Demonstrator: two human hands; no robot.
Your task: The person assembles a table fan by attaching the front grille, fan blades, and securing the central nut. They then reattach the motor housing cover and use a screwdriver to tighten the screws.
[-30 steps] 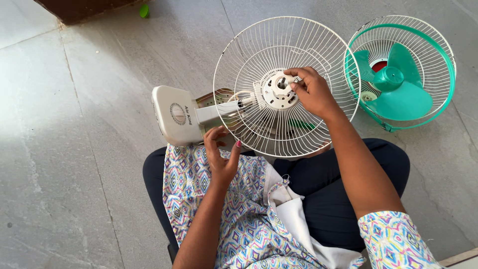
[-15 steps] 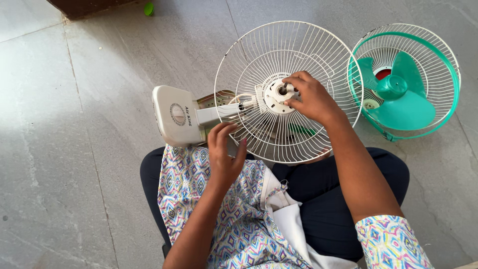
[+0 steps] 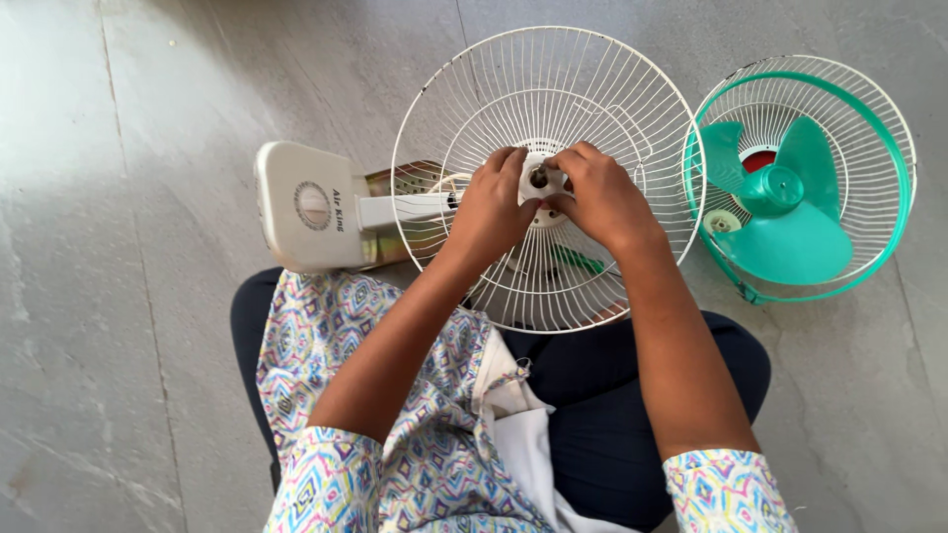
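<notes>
A white wire fan guard (image 3: 553, 89) lies face up on the grey floor, fixed to a white fan body (image 3: 306, 207) with a round dial. Both my hands meet at the guard's white centre hub (image 3: 541, 180). My left hand (image 3: 491, 207) presses on the hub's left side with curled fingers. My right hand (image 3: 597, 197) pinches the hub's right side, around the small metal shaft end showing between them. What the fingertips hold is hidden.
A second wire guard with a teal rim (image 3: 894, 207) lies to the right, holding a teal fan blade (image 3: 790, 212). My crossed legs in dark trousers (image 3: 632, 395) and a patterned top sit just below the fan. Grey stone floor (image 3: 128, 395) surrounds everything.
My left hand rose from near the fan's base by my lap to the hub, joining the right hand. The view shifted, so the fan sits further left.
</notes>
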